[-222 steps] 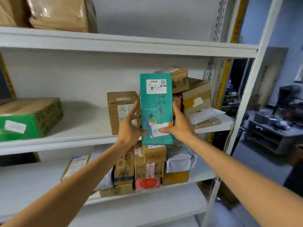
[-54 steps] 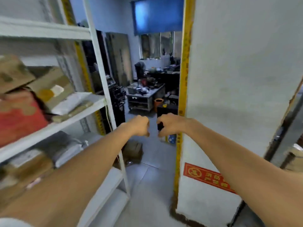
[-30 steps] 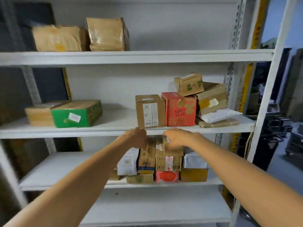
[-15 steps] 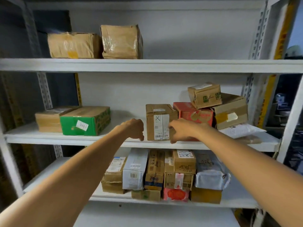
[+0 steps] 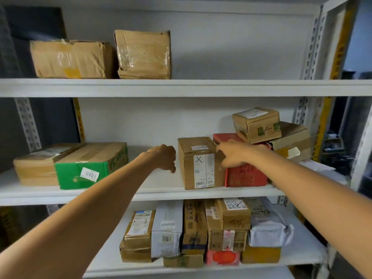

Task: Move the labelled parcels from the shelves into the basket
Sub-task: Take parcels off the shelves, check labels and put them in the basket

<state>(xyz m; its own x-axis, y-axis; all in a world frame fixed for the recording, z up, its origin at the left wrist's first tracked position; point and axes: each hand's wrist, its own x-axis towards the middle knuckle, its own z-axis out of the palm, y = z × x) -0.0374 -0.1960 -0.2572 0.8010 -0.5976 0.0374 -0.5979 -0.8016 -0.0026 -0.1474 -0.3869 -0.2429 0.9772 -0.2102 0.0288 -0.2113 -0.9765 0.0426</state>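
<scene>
Brown box (image 5: 198, 164), cardboard with a white label marked X, is seen standing on the middle shelf (image 5: 141, 193), pressed against a red box (image 5: 245, 176) on its right. The left hand (image 5: 164, 158) is held just left of the brown box, its fingers curled into a fist with nothing gripped. The right hand (image 5: 231, 156) is reached to the brown box's upper right edge, in front of the red box, its fingers loosely spread and closed round nothing; whether the box is touched cannot be told. A green box (image 5: 90, 170) is set well to the left on the same shelf. More labelled parcels (image 5: 201, 232) are packed together on the lower shelf (image 5: 302, 256).
</scene>
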